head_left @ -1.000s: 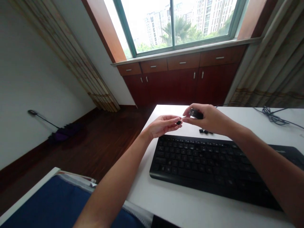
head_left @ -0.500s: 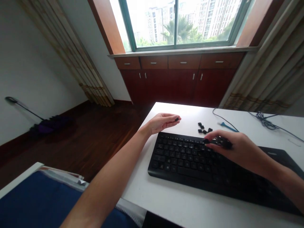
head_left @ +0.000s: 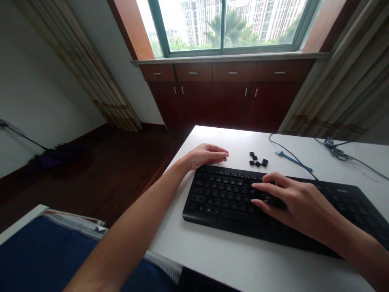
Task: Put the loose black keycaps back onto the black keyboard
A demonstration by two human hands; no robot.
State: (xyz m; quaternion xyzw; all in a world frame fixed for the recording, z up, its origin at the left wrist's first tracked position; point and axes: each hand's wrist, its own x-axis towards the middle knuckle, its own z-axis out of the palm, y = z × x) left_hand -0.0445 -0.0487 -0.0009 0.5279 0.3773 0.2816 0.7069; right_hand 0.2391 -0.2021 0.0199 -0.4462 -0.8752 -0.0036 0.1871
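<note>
View: head, looking down at the counter
Left hand [head_left: 206,157]: fingers lightly curled, pinching a small black keycap [head_left: 226,157] at their tips
Right hand [head_left: 291,200]: fingers curved down onto the black keyboard [head_left: 219,198]; any pinch is hidden
Loose keycaps [head_left: 257,159]: small cluster on the white counter [head_left: 219,140], just beyond the keyboard

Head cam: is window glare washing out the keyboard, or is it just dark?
Head view: the window is bright, but no glare reaches the keyboard; its black keys look dim, legends barely legible, and the wide lens bows straight edges.
</note>
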